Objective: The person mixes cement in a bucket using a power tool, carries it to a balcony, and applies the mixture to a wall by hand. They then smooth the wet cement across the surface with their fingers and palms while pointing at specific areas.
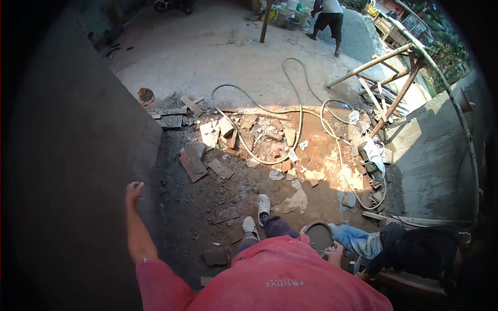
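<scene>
My left hand (134,192) is raised beside the grey wall (104,155), with its fingers curled; whether it holds anything small cannot be made out. Low at the right of my red shirt (290,269), my right hand (334,253) is closed at the lower edge of a round bucket (320,235) of grey, wet-looking mix. Its fingers are small in view, and a thin thing by them is unclear. My white shoes (264,203) stand on the dirt floor.
A co-worker in jeans (358,240) is close on the right. Rubble, boards (192,164) and a looping hose (301,111) lie ahead. A wooden frame (399,98) leans at the right; another person (330,20) is far back.
</scene>
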The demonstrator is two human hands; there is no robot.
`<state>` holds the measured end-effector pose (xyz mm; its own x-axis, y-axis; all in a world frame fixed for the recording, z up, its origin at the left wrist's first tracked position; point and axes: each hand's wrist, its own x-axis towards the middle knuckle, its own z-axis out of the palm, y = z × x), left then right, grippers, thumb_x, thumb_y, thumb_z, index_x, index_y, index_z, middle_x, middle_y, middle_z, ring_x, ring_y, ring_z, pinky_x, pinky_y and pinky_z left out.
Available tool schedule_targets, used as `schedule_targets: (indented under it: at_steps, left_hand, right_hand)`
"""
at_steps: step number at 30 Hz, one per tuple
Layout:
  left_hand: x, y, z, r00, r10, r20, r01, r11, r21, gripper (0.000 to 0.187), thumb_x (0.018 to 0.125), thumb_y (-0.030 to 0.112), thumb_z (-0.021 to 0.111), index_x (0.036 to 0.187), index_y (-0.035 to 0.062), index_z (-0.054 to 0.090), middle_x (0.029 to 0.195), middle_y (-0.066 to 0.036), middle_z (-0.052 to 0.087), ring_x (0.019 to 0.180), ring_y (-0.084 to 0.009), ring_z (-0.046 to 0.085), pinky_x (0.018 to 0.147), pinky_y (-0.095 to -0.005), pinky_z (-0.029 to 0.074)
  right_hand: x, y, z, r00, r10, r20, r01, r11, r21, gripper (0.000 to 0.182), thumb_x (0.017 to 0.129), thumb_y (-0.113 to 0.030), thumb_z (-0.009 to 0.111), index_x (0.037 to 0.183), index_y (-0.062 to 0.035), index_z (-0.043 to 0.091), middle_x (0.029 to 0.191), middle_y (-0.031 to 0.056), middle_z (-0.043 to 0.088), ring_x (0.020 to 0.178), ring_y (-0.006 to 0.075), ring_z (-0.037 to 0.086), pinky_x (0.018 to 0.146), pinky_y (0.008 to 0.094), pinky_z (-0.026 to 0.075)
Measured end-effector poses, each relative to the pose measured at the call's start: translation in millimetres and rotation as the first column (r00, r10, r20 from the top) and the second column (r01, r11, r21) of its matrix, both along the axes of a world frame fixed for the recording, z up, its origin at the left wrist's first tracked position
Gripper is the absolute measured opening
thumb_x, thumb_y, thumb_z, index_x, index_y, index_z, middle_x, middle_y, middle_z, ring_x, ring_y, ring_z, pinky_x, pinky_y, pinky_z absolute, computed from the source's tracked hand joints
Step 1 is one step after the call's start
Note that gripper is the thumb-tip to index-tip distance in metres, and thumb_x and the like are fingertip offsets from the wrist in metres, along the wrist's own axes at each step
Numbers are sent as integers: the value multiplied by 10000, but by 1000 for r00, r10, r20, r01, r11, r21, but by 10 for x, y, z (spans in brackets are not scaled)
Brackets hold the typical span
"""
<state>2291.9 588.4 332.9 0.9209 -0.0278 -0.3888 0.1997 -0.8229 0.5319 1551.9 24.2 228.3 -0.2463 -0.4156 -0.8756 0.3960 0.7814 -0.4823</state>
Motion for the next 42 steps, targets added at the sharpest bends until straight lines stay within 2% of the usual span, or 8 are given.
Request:
schedule_targets:
  at_steps: [7, 11, 18, 21, 29, 36, 39, 42]
  left_hand:
    - [900, -813, -440, 950, 167, -263, -204, 972, -119, 495, 924, 446, 479, 978, 5, 697, 752, -104, 653, 539, -191, 573, 492, -367, 463]
    - [1575, -702, -773, 975, 50, 215, -56, 998, 21, 440, 854, 236, 400, 693, -36, 705, 586, -143, 654, 535, -222, 578, 573, -362, 475]
    - [2050, -1829, -250, 972, 230, 44, -234, 947, 219, 749, 670, 245, 788, 1310, -18, 501, 1037, -204, 684, 982, -262, 651, 803, -354, 527]
    - [2985, -1529, -1310, 968, 244, 52, -248, 962, 111, 775, 655, 257, 835, 1295, -32, 506, 1216, -234, 598, 1034, -333, 630, 862, -414, 513]
    - [4385, -2484, -1256, 899, 427, 95, -435, 895, 99, 572, 753, 348, 759, 1163, -25, 618, 994, -212, 691, 971, -311, 667, 838, -384, 511]
    - [5737, -2402, -1103, 821, 570, -34, -565, 819, 100, 542, 832, 405, 681, 1228, 45, 592, 1037, -167, 672, 860, -309, 673, 719, -475, 557]
    - [6609, -2735, -464, 815, 545, -195, -558, 830, -13, 514, 826, 388, 691, 1171, 14, 621, 1017, -137, 662, 868, -307, 669, 711, -447, 554]
    - [7581, -2875, 13, 875, 484, 3, -484, 875, 12, 493, 813, 388, 701, 1174, 61, 628, 981, -126, 681, 808, -273, 670, 658, -411, 551]
  right_hand:
    - [1360, -624, -715, 999, 38, 4, -38, 996, 82, 212, 779, -151, 604, 783, -196, 397, 545, -11, 227, 442, 156, 220, 554, 347, 269]
    - [1980, -944, -1002, 993, 116, 20, -118, 983, 138, 205, 783, -155, 610, 771, -188, 408, 567, -3, 237, 463, 170, 201, 555, 359, 280]
    - [3248, -1527, -960, 991, 109, -84, -105, 993, 47, 209, 772, -140, 613, 783, -166, 406, 563, -7, 248, 453, 167, 257, 514, 383, 314]
    - [3746, -1873, -949, 998, 42, -50, -40, 998, 43, 237, 774, -134, 608, 722, -164, 379, 543, -11, 240, 443, 170, 261, 512, 388, 321]
    - [4322, -3490, -1862, 968, 212, 134, -247, 899, 361, 258, 832, -332, 550, 752, -140, 397, 613, 20, 332, 603, 207, 366, 626, 391, 356]
    - [6004, -5188, -696, 964, 266, 21, -267, 960, 84, 310, 958, -213, 386, 1196, -15, 379, 1091, 107, 463, 973, 213, 479, 864, 360, 422]
    - [5599, -7017, 1238, 655, 289, 699, -133, 954, -270, 428, 1012, -162, 316, 1386, 39, 372, 1296, 145, 519, 1132, 215, 528, 966, 347, 451]
    - [7852, -6275, -226, 942, 314, 114, -300, 945, -129, 409, 995, -184, 339, 1346, 22, 375, 1250, 139, 512, 1093, 219, 519, 936, 359, 446]
